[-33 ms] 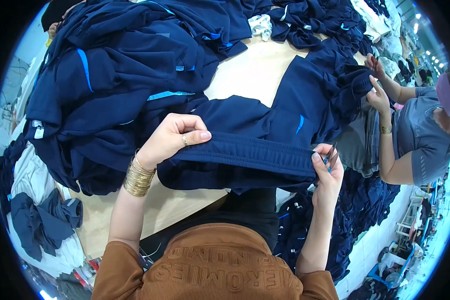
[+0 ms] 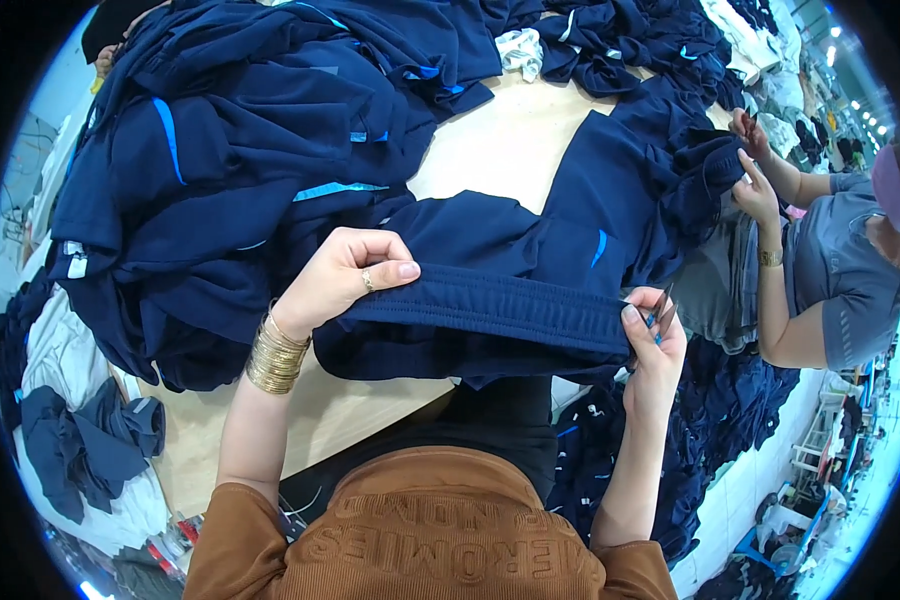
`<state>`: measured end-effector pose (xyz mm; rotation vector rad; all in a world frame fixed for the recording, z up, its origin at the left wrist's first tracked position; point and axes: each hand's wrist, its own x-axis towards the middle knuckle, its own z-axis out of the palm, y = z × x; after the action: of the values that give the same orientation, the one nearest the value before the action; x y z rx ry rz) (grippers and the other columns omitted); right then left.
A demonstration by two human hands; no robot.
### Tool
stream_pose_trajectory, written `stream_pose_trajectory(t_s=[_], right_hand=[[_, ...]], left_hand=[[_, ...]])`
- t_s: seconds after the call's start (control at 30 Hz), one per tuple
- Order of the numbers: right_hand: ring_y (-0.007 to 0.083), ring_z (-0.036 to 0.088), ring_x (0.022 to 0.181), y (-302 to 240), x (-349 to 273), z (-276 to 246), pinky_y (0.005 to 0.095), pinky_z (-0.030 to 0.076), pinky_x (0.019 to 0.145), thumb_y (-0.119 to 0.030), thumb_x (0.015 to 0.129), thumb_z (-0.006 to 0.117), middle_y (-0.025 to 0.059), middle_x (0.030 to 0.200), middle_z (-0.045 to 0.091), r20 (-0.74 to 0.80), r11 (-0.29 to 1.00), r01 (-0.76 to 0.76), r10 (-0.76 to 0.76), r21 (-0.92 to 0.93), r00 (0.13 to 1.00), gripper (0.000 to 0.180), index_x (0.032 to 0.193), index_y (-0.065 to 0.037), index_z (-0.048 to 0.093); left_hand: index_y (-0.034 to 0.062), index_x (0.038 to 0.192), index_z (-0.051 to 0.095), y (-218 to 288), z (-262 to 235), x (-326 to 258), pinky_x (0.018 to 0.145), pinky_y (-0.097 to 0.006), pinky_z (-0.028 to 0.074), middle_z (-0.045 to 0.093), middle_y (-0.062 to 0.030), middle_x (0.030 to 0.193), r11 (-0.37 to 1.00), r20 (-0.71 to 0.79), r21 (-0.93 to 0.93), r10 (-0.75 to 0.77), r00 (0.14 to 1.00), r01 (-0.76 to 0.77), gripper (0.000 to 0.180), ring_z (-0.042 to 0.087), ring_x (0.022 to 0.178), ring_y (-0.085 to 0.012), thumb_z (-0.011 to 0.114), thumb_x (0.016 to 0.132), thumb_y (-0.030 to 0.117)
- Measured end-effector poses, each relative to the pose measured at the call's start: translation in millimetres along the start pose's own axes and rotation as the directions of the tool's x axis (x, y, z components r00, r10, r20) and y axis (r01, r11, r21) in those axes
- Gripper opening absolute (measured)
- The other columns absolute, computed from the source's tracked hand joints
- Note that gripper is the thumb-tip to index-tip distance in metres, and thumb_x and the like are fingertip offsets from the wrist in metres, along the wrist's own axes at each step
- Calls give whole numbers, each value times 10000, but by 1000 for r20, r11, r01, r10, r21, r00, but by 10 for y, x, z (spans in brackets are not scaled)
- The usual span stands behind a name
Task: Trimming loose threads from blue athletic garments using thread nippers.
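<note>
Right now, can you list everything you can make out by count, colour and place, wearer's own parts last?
Table: one, pale wood, centre
Garment with gathered waistband: one, navy, centre
Snips: one, dark blades, at the waistband's right end
Garment pile: many, navy with bright blue strips, left
Crumpled cloth: one, white, table's far side
Lower heap: many, navy, lower right
Dark cloth: count unclear, slate, lower left
Pale cloth: count unclear, white, under the dark cloth
Co-worker: one, grey top, right
Bangles: several, gold, left wrist
Brown top: one, brown, bottom centre
Left hand: one, bare, pinching the waistband
Right hand: one, bare, gripping waistband and snips
</note>
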<state>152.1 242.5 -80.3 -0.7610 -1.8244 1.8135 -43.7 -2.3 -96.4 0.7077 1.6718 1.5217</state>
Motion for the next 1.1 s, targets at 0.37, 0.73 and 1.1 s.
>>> stream_pose_trajectory(t_s=[0.37, 0.73, 1.1], right_hand=[[33, 446, 721, 26, -23, 12, 166, 334, 662, -27, 792, 607, -49, 775, 513, 0, 998, -44, 44, 43, 999, 92, 877, -45, 579], [76, 521, 733, 98, -84, 531, 208, 409, 654, -105, 695, 727, 21, 876, 601, 587, 964, 106, 59, -243, 808, 276, 931, -35, 603], [80, 519, 648, -47, -13, -30, 188, 410, 641, -47, 714, 629, 18, 733, 545, 75, 954, -130, 114, 269, 991, 116, 782, -26, 537]], left_hand=[[8, 843, 632, -62, 49, -27, 587, -182, 383, 534, 40, 673, 1000, 97, 15, 3, 995, -4, 200, 437, 635, -19, 599, 870, 204], [14, 948, 621, 21, 383, -9, 711, -255, 452, 637, -58, 824, 969, 311, 166, 123, 943, -181, 270, 580, 743, -131, 653, 810, 244], [-24, 996, 616, -4, -113, -473, 767, -252, 464, 655, -63, 876, 989, 349, 100, -142, 926, 114, 296, 574, 794, -118, 682, 796, 185]])
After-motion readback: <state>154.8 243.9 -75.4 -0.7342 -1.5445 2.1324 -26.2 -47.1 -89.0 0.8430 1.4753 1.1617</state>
